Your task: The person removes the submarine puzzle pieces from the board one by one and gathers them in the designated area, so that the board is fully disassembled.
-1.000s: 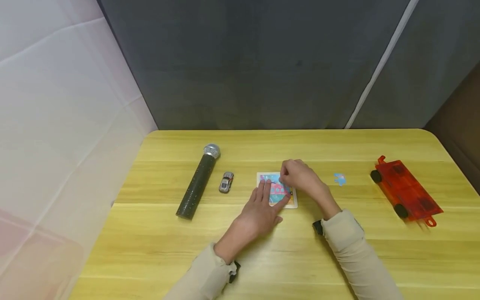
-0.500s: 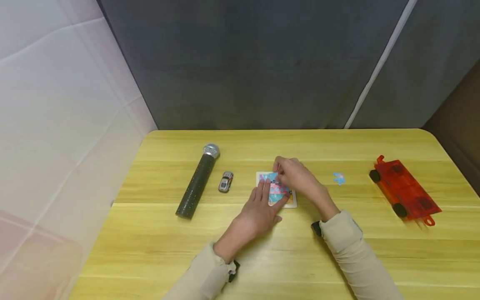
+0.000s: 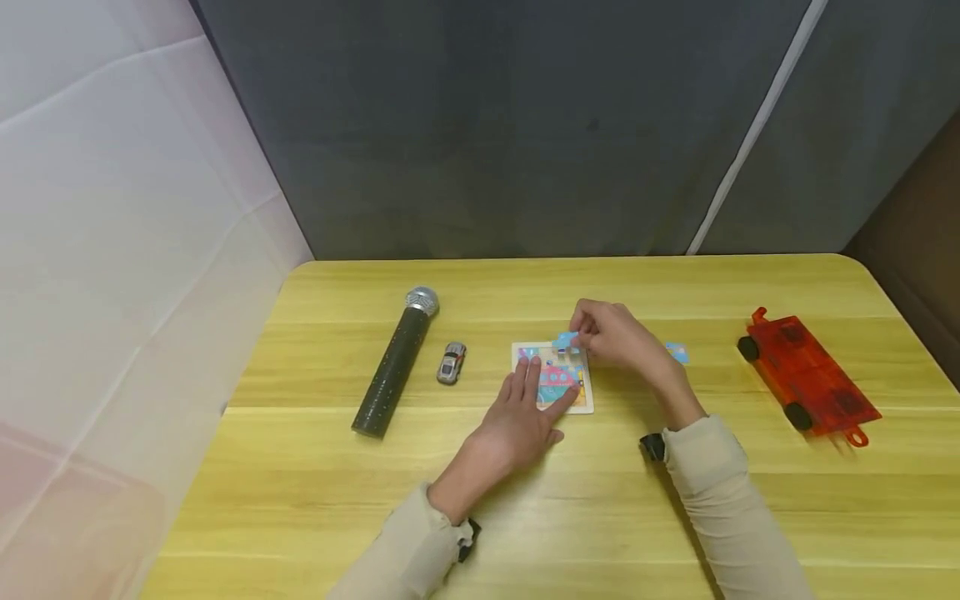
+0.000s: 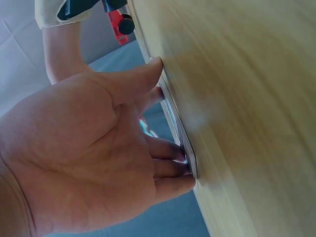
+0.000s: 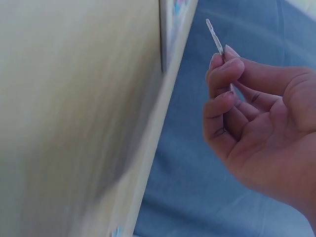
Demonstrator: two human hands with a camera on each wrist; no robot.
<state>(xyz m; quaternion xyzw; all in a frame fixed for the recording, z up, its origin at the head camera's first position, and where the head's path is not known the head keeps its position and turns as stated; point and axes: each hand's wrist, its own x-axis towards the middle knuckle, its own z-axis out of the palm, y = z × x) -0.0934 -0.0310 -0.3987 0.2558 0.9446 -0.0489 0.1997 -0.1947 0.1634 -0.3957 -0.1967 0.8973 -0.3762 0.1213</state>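
A small square jigsaw puzzle with a white frame lies flat on the table, its picture pink and blue. My left hand rests on it with outstretched fingers, which cover part of the left side. In the left wrist view, the fingertips meet the frame's edge. Just above the puzzle's far right corner, my right hand pinches a blue puzzle piece between thumb and finger. The right wrist view has this thin piece edge-on, clear of the board. Tan backing shows in the puzzle's upper part.
Another blue puzzle piece lies to the right, partly behind my right hand. A silver toy car and a black microphone lie to the left. A red wheeled toy sits at the right of the wooden table.
The blue piece has come up out of the puzzle in my right hand, which moved away and a little right, baring tan backing. My left hand stays in place.
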